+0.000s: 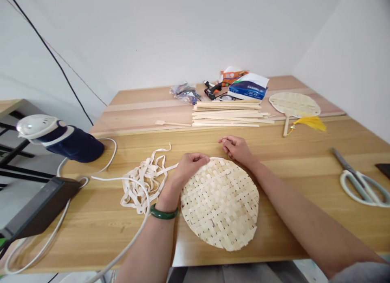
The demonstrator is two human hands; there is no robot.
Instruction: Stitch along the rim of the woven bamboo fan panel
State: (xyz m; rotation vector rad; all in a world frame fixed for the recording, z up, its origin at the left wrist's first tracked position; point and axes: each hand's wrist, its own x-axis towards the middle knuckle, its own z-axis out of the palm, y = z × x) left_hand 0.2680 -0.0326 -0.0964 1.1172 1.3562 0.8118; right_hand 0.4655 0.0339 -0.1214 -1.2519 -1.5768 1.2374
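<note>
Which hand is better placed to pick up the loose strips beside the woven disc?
Probably the left hand: it rests at the edge of the woven bamboo disc, right beside the loose strips, while the right hand sits farther away, beyond the disc's other side.

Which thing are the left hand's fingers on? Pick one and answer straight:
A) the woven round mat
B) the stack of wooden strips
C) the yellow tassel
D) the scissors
A. The left hand sits at the upper edge of the woven round mat, with its fingers on the weave.
</note>
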